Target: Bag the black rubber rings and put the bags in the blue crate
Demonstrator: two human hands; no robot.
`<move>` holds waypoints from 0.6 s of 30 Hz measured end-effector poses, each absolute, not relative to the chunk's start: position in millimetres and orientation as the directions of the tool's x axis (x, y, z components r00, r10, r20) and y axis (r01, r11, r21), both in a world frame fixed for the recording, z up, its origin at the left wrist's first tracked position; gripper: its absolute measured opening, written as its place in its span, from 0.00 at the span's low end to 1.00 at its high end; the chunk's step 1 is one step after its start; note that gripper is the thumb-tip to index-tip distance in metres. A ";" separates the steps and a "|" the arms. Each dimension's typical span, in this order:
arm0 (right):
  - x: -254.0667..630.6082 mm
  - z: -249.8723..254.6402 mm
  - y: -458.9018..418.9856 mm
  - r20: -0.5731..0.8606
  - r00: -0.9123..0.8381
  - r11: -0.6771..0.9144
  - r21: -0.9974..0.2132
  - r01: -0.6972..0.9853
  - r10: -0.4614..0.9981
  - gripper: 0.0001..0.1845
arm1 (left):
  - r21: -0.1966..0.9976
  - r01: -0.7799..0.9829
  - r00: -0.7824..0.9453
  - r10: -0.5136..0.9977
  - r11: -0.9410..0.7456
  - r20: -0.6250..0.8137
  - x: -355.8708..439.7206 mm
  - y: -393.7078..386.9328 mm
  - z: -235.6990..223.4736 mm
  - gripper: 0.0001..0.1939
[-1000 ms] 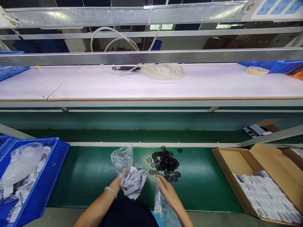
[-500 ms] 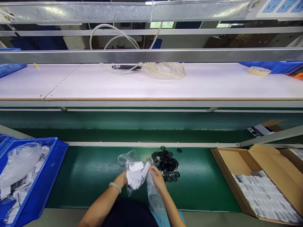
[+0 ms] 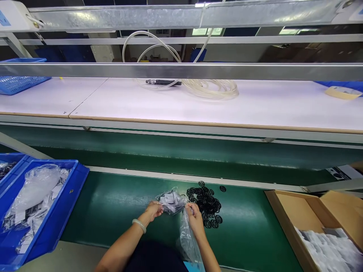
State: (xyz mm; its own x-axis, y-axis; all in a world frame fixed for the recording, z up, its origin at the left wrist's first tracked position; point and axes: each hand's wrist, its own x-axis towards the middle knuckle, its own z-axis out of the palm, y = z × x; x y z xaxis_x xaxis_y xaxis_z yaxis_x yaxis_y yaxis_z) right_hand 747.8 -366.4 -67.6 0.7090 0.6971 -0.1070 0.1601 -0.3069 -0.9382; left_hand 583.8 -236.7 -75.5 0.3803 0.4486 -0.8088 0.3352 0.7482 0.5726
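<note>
Head view: a clear packet of folded white papers (image 3: 171, 201) is held up between the two hands, over the green bench (image 3: 113, 211), its long axis running roughly from nine o'clock to three. From the left hand (image 3: 155, 210) the packet lies toward two o'clock; from the right hand (image 3: 193, 215), toward ten — so each hand has one end of it close by. The left hand pinches the near corner between thumb and fingers. The right hand has its fingertips pressed together on thin clear film at the other end, where a loose plastic bag (image 3: 188, 241) hangs toward six o'clock. The pile of black rings (image 3: 207, 202) sits toward one or two o'clock from the right hand, just beside it and much nearer to it than to the left.

Whether the packet and the hanging film are one bag or two, I cannot tell — the right fingers cover the join. The bag's lower part runs behind the right forearm (image 3: 209, 251). Print on the papers is too small to read. The blue bin (image 3: 72, 189) at nine o'clock and the cardboard box (image 3: 286, 223) at four are both cut off by the frame.
</note>
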 end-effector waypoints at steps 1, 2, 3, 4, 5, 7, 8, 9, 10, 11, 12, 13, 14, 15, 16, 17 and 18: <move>750.9 -65.0 -369.0 -0.091 0.731 -0.304 -0.938 0.164 0.676 0.30 | 0.604 0.331 0.371 0.489 0.725 -0.790 584.6 -235.7 -71.8 0.15; 753.7 -61.4 -372.3 -0.076 0.752 -0.300 -0.939 0.167 0.654 0.30 | 0.638 0.322 0.374 0.525 0.700 -0.765 585.5 -234.3 -66.9 0.13; 755.6 -57.1 -375.6 -0.063 0.770 -0.295 -0.941 0.167 0.635 0.29 | 0.674 0.308 0.390 0.557 0.671 -0.733 586.6 -232.5 -61.3 0.13; 756.3 -52.4 -378.3 -0.056 0.780 -0.287 -0.944 0.161 0.623 0.28 | 0.709 0.291 0.415 0.583 0.643 -0.699 588.2 -230.9 -55.3 0.12; 755.3 -47.7 -379.8 -0.052 0.782 -0.274 -0.949 0.154 0.622 0.27 | 0.739 0.273 0.445 0.600 0.616 -0.665 590.6 -229.7 -49.2 0.12; 748.9 -40.6 -377.3 -0.041 0.745 -0.248 -0.954 0.170 0.666 0.24 | 0.785 0.241 0.510 0.614 0.570 -0.602 598.1 -229.8 -37.7 0.13; 744.2 -39.0 -373.4 -0.031 0.694 -0.237 -0.950 0.204 0.719 0.24 | 0.803 0.226 0.540 0.615 0.551 -0.575 602.9 -231.7 -32.5 0.14; 739.4 -38.8 -368.5 -0.019 0.620 -0.226 -0.940 0.257 0.784 0.26 | 0.818 0.213 0.567 0.614 0.535 -0.549 607.8 -235.0 -27.6 0.15; 735.0 -39.8 -363.5 -0.006 0.537 -0.214 -0.921 0.326 0.843 0.27 | 0.830 0.202 0.589 0.612 0.520 -0.527 612.1 -239.6 -23.0 0.15; 731.6 -41.5 -359.5 0.005 0.459 -0.200 -0.896 0.396 0.888 0.27 | 0.840 0.192 0.604 0.613 0.507 -0.509 615.1 -244.9 -18.7 0.14; 729.7 -43.6 -357.4 0.010 0.398 -0.186 -0.873 0.451 0.917 0.26 | 0.848 0.186 0.610 0.618 0.497 -0.496 616.2 -250.3 -15.1 0.13; 729.8 -45.7 -357.4 0.024 0.376 -0.179 -0.850 0.496 0.926 0.25 | 0.853 0.182 0.606 0.627 0.490 -0.489 614.9 -255.0 -12.3 0.12; 732.1 -47.7 -359.1 0.038 0.383 -0.183 -0.832 0.524 0.923 0.24 | 0.854 0.181 0.589 0.642 0.488 -0.491 610.6 -257.9 -10.7 0.11; 736.8 -49.5 -361.4 0.051 0.406 -0.193 -0.822 0.536 0.912 0.24 | 0.851 0.180 0.560 0.660 0.493 -0.501 602.9 -258.6 -10.4 0.11; 743.7 -51.0 -363.1 0.093 0.476 -0.233 -0.780 0.581 0.875 0.23 | 0.845 0.179 0.519 0.681 0.505 -0.517 591.2 -257.1 -11.2 0.10; 751.8 -51.6 -363.3 0.123 0.493 -0.253 -0.736 0.627 0.861 0.22 | 0.836 0.175 0.467 0.704 0.519 -0.535 575.5 -253.8 -12.7 0.10; 759.8 -50.9 -361.7 0.150 0.460 -0.231 -0.707 0.669 0.875 0.20 | 0.828 0.166 0.404 0.729 0.535 -0.552 555.8 -250.0 -14.5 0.11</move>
